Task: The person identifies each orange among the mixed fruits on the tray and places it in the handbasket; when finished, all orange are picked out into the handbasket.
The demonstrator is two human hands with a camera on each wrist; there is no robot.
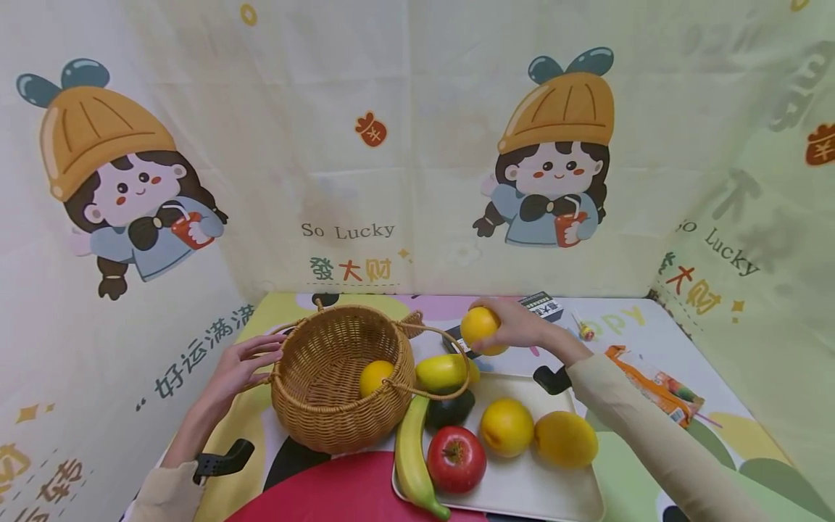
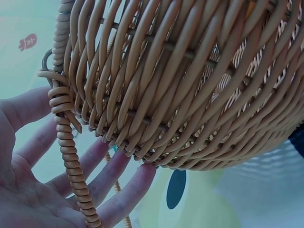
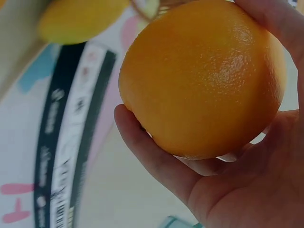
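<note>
A round wicker basket (image 1: 339, 428) stands at the left of the table, with one orange (image 1: 376, 378) inside. My left hand (image 1: 238, 366) is at the basket's left side; in the left wrist view its spread fingers (image 2: 111, 171) touch the woven wall, and a handle crosses in front of the palm. Beyond the tray (image 1: 522, 496), my right hand (image 1: 518, 324) holds another orange (image 3: 199, 80) above the table, to the right of the basket. The right wrist view shows fingers and thumb curved around that orange.
On the tray are a banana (image 1: 411, 446), a red apple (image 1: 457, 460), an orange (image 1: 507, 427), a yellow-orange fruit (image 1: 566, 439) and a dark green fruit (image 1: 451, 409). A yellow fruit (image 1: 439, 373) lies under the basket's right handle. Behind are a black-and-white box (image 1: 543, 306), a lollipop (image 1: 586, 331) and an orange packet (image 1: 646, 384).
</note>
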